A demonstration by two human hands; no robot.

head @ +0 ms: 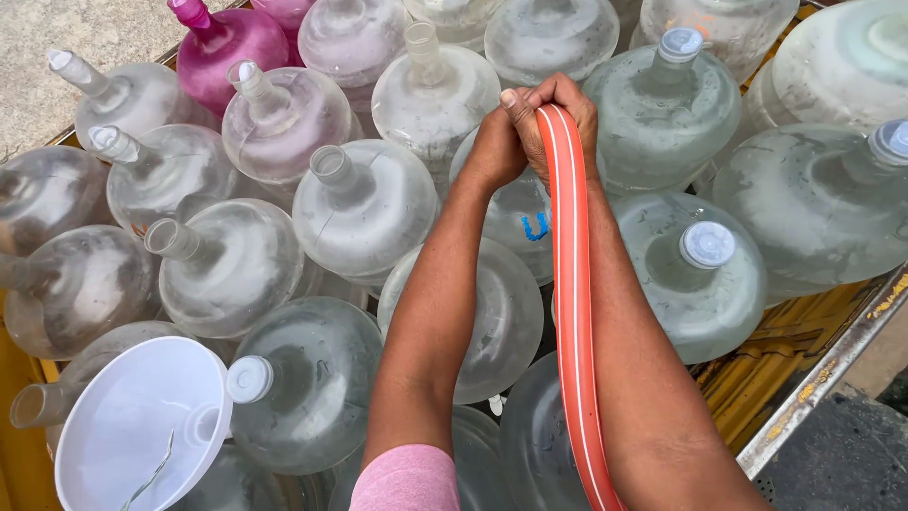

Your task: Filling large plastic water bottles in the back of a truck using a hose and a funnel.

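Left hand (492, 147) and right hand (566, 106) pressed together, both closed tight, well out in front on stretched arms. Right hand wrapped around the top bend of an orange hose (570, 312) with thin white stripes. Left hand shut as a fist against it, thumb on top; impossible to tell whether its fingers also reach the hose. Hose lying along the inner side of the right forearm and running down out of view at the lower edge, probably so that the arm carries its weight and keeps it from swinging. Hose end hidden under the hands, turned downward over a clear water jug (518, 213) with a small blue mark; neck of this jug not visible. Two-handed grip probably needed to hold the stiff bend in place. All around, many large clear jugs standing upright and touching one another, packed tight in a yellow cart bed (776, 350), likely so that none can tip. Some closed, such as a capped jug (705, 284) just right of the hose; some with bare necks, such as an open jug (364, 203) to the left. White funnel (132, 416) resting in a jug at lower left, well apart from the hands. Pink jug (232, 47) at the far row.
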